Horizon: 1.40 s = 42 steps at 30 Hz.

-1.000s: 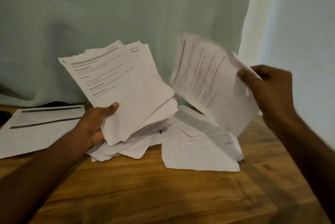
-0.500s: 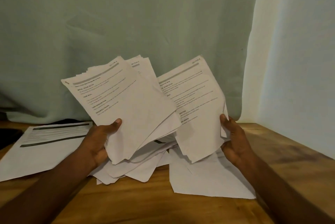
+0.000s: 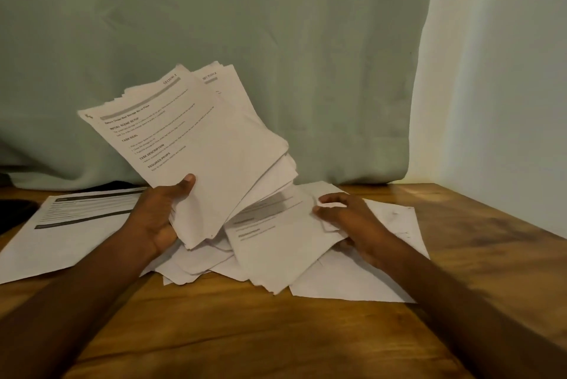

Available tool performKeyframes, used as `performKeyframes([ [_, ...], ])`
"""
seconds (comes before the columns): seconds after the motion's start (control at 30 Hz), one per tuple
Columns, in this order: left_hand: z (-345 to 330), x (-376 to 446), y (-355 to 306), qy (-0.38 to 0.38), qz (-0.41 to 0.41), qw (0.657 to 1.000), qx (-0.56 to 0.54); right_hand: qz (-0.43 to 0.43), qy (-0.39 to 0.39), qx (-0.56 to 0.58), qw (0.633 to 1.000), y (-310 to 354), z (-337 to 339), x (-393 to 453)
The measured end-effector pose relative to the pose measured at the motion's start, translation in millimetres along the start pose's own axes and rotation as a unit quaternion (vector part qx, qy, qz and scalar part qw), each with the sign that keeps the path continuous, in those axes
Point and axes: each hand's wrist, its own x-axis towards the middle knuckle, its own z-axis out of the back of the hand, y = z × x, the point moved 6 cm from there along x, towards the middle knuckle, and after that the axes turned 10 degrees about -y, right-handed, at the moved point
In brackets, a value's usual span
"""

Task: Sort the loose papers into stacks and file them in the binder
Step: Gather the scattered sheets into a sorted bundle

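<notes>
My left hand point(image 3: 161, 216) grips the lower corner of a thick, fanned bundle of printed sheets point(image 3: 196, 145), raised and tilted above the table. The top page reads "Section 1". My right hand point(image 3: 346, 219) pinches the right edge of a single printed sheet point(image 3: 276, 243), which lies low across the loose pile of papers point(image 3: 368, 280) on the table. A separate stack with dark header bars point(image 3: 70, 231) lies flat at the left. No binder shows in view.
The wooden table point(image 3: 245, 332) runs into a corner on the right, against a pale wall point(image 3: 506, 102). A green curtain point(image 3: 214, 26) hangs behind it. A dark object point(image 3: 12, 210) sits at the far left edge.
My right hand has brought its sheet down from an upright hold to the pile on the table. The left hand's bundle has stayed raised.
</notes>
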Motion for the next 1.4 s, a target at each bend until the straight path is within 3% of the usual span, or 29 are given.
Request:
performKeyframes([
  [0.13, 1.1, 0.1, 1.1, 0.005, -0.008, 1.000, 0.007, 0.000, 0.178, -0.021, 0.984, -1.2, -37.7, -19.1],
  [0.2, -1.0, -1.9, 3.1, 0.013, -0.007, 1.000, 0.017, 0.036, 0.213, -0.032, 0.976, 2.8, -35.9, -21.1],
  [0.3, -6.8, -8.1, 8.8, 0.027, -0.001, 0.999, 0.020, 0.094, 0.154, -0.025, 0.983, 17.2, -10.0, -10.9],
  [0.37, -8.9, -10.2, 10.4, 0.028, -0.005, 0.999, 0.031, 0.175, 0.033, -0.078, 0.981, 22.6, 17.4, 1.8],
  [0.43, -9.2, -11.4, 6.8, 0.022, -0.007, 0.999, 0.042, 0.257, -0.137, -0.248, 0.924, 20.7, 49.6, 21.5],
  [0.47, -9.1, -11.0, 4.4, 0.023, -0.005, 0.999, 0.044, 0.251, -0.178, -0.331, 0.892, 15.6, 61.0, 27.4],
  [0.5, -9.0, -11.3, 0.9, 0.022, -0.002, 0.999, 0.042, 0.213, -0.180, -0.389, 0.878, 8.6, 68.4, 31.6],
  [0.6, -11.5, -11.4, -8.8, 0.018, 0.006, 0.999, 0.048, 0.081, -0.088, -0.462, 0.879, -14.8, 69.8, 35.7],
  [0.73, -37.1, -11.4, -22.0, 0.030, -0.014, 0.999, 0.040, 0.064, -0.031, -0.540, 0.839, -23.9, 53.2, 35.1],
  [0.87, -72.6, -13.7, -7.1, 0.054, 0.039, 0.998, 0.014, 0.085, -0.120, -0.472, 0.869, -19.8, 64.9, 42.2],
  [1.0, -97.9, -17.6, 24.2, 0.062, 0.071, 0.996, 0.001, 0.152, -0.253, -0.420, 0.859, -8.4, 85.3, 42.7],
  [1.07, -99.5, -20.1, 42.9, 0.066, 0.102, 0.993, -0.010, 0.181, -0.329, -0.340, 0.862, 1.5, 101.8, 39.3],
  [1.13, -94.8, -19.1, 54.7, 0.064, 0.122, 0.990, -0.025, 0.191, -0.369, -0.192, 0.889, 9.3, 115.8, 35.4],
  [1.23, -87.5, -14.9, 50.3, 0.056, 0.103, 0.992, -0.043, 0.112, -0.323, 0.157, 0.927, 7.6, 122.3, 33.2],
  [1.33, -82.8, -10.4, 36.5, 0.046, 0.065, 0.996, -0.038, -0.030, -0.207, 0.376, 0.902, -5.1, 113.5, 37.7],
  [1.4, -77.0, -7.6, 35.4, 0.032, 0.059, 0.997, -0.034, -0.064, -0.138, 0.455, 0.877, -8.0, 106.0, 41.3],
])
